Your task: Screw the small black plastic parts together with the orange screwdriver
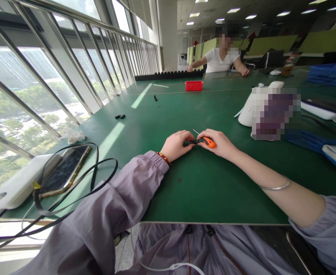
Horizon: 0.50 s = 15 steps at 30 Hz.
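Observation:
Over the green table my left hand (177, 145) is closed, with a small black part (193, 141) pinched in its fingertips. My right hand (219, 142) is wrapped round a screwdriver (209, 142) with an orange and black handle. The thin metal shaft of the screwdriver sticks out up and to the left, past the fingers. Both hands are close together, their fingertips nearly meeting at the black part. What kind of part it is I cannot make out.
Small black pieces (120, 116) lie on the green table (202, 191). Farther back are a red bin (193, 86) and a long black rack (170, 75), by a seated person (222, 59). A phone (66, 170) and cables stand left; a white container (246, 110) and blue basket (329, 75), right.

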{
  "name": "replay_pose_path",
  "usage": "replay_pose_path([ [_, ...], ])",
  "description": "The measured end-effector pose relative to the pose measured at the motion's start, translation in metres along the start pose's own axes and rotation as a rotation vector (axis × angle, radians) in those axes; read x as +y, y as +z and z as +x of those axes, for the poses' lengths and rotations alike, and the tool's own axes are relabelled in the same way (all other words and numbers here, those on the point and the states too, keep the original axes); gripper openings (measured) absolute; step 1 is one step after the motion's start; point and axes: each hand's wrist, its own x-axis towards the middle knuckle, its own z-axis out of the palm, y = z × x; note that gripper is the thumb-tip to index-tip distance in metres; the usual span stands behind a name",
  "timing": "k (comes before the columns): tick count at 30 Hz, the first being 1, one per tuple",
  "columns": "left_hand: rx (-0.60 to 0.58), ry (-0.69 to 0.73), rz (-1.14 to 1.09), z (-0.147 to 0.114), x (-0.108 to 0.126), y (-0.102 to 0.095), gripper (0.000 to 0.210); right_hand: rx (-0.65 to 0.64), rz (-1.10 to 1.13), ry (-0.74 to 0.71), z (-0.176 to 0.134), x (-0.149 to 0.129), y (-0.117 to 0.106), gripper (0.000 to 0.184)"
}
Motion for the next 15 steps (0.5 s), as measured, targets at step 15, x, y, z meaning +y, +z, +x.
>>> replay_pose_path([
  [15, -0.058, -0.129, -0.555, 0.005, -0.017, 0.008, 0.019, -0.031, 0.009, -0.016, -0.001, -0.001, -0.001, 0.014],
])
